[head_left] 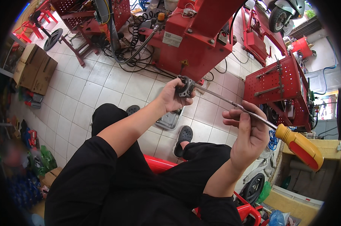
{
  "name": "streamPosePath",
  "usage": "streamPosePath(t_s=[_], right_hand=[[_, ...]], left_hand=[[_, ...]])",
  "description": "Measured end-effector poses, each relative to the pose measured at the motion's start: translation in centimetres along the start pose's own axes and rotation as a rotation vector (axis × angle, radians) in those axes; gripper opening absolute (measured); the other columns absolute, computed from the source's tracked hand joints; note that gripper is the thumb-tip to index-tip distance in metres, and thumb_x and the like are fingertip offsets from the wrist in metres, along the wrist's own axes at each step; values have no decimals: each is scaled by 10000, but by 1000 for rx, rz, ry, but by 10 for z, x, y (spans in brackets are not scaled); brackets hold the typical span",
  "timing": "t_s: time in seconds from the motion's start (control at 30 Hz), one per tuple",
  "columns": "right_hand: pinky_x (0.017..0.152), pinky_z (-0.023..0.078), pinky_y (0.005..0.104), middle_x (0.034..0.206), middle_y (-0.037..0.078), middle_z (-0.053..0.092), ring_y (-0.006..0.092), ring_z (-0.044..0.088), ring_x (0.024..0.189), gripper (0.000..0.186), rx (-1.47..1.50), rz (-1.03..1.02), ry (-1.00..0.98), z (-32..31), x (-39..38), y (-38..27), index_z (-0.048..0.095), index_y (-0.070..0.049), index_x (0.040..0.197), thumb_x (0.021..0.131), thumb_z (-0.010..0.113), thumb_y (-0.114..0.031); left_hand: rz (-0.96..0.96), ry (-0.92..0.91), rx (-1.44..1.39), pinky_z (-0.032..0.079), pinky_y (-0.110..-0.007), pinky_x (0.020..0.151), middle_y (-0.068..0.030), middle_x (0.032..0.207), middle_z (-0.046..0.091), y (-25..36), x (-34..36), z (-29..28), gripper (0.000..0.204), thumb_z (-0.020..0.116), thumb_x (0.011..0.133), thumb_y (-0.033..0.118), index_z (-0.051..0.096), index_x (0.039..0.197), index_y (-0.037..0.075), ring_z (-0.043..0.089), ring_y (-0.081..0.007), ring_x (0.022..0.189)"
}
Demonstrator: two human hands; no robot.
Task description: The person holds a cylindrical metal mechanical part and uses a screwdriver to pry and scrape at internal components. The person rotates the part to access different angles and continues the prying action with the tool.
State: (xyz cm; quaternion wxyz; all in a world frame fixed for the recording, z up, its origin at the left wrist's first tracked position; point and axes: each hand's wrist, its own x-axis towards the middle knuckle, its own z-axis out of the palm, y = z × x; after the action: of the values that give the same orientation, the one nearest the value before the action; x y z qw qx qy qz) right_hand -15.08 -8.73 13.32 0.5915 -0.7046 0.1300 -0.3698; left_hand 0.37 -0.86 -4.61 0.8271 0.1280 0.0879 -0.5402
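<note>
My left hand [169, 97] is closed around a small dark metal housing [186, 89] with a flanged, bolt-holed face. A long screwdriver shaft [219, 96] runs to that part, its tip at or in it. The yellow and red screwdriver handle [298, 146] sticks out beyond my right hand [249, 132], whose curled fingers and thumb grip the shaft near the handle. Below the housing, a metal tray [166, 119] lies on the tiles between my feet, partly hidden by my left arm and hand.
A red machine base [189, 49] with hoses and cables stands ahead. Red perforated carts [276, 79] stand right, near a scooter wheel [278, 19]. Cardboard boxes [34, 69] and assorted goods line the left. I sit on a red plastic seat [159, 163]. A yellow ledge [311, 148] is at right.
</note>
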Motion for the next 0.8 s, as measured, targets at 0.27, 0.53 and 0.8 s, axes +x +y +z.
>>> streamPosePath(t_s=[0.27, 0.53, 0.8], right_hand=[[608, 501, 208, 786, 130, 621, 138, 617, 650, 185, -53, -83, -64, -10, -4, 10, 514, 72, 1028, 869, 573, -5], [636, 511, 224, 813, 142, 629, 161, 635, 733, 187, 14, 5, -109, -8, -1, 4, 519, 84, 1059, 904, 517, -21], [642, 499, 222, 801, 94, 597, 115, 604, 690, 122, -95, -182, -90, -10, -3, 17, 533, 54, 982, 893, 554, -27]], left_hand=[[-34, -61, -12, 415, -327, 601, -126, 802, 543, -1, 0, -1, 242, 458, 774, 180, 546, 891, -12, 535, -221, 742], [-3, -9, -5, 412, -327, 597, -121, 814, 539, 0, -2, 6, 233, 460, 775, 184, 542, 880, -7, 525, -218, 734], [-17, -7, 8, 408, -322, 589, -110, 787, 537, 0, -2, 2, 187, 468, 767, 175, 541, 841, 21, 523, -212, 730]])
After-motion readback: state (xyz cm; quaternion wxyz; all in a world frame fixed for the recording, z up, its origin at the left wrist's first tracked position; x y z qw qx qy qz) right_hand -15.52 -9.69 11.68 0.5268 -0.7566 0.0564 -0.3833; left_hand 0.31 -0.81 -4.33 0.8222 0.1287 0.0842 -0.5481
